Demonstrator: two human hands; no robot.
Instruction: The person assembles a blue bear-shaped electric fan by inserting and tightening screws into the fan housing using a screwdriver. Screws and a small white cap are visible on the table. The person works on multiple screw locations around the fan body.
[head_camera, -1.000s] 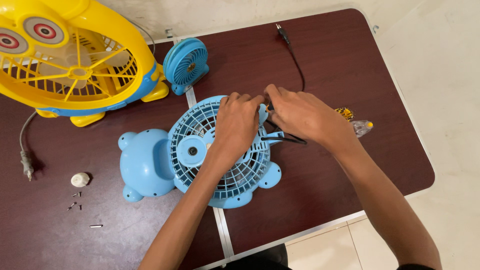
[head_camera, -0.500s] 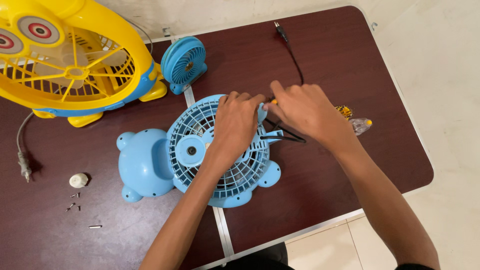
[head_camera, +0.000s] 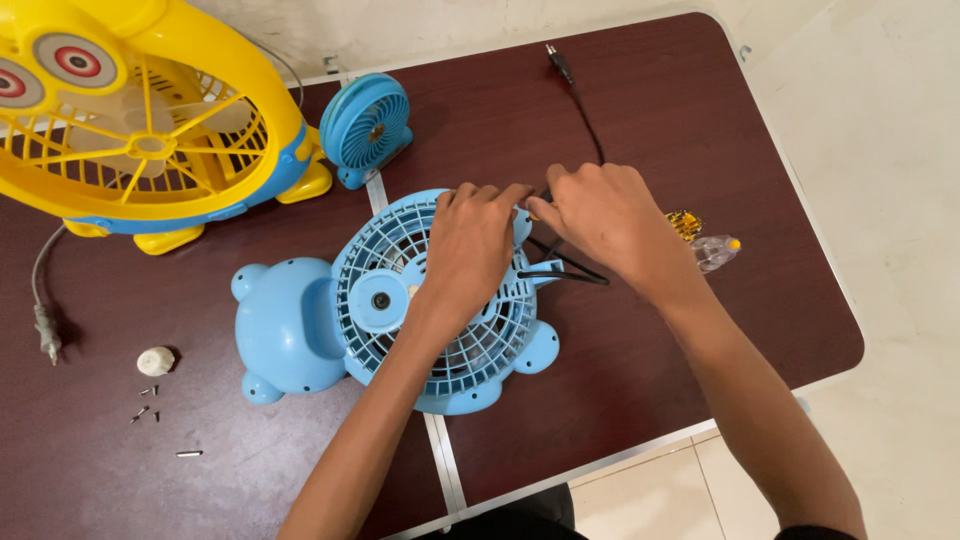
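Showing three fans on a dark brown table (head_camera: 700, 120): one big yellow fan (head_camera: 150, 110), one small round blue fan (head_camera: 368, 125), one light blue bear-shaped fan (head_camera: 400, 300) lying flat at centre, grille up. Beside it at the left edge, one white knob (head_camera: 155, 360) and four loose screws (head_camera: 150, 410). Left hand (head_camera: 470, 250) pressed palm-down on the grille, fingers curled over its far rim. Right hand (head_camera: 605, 225) closed around a small screwdriver (head_camera: 537, 205) at that rim, above the black cord (head_camera: 575, 110). One clear-handled screwdriver (head_camera: 715, 250) just beyond the right wrist.
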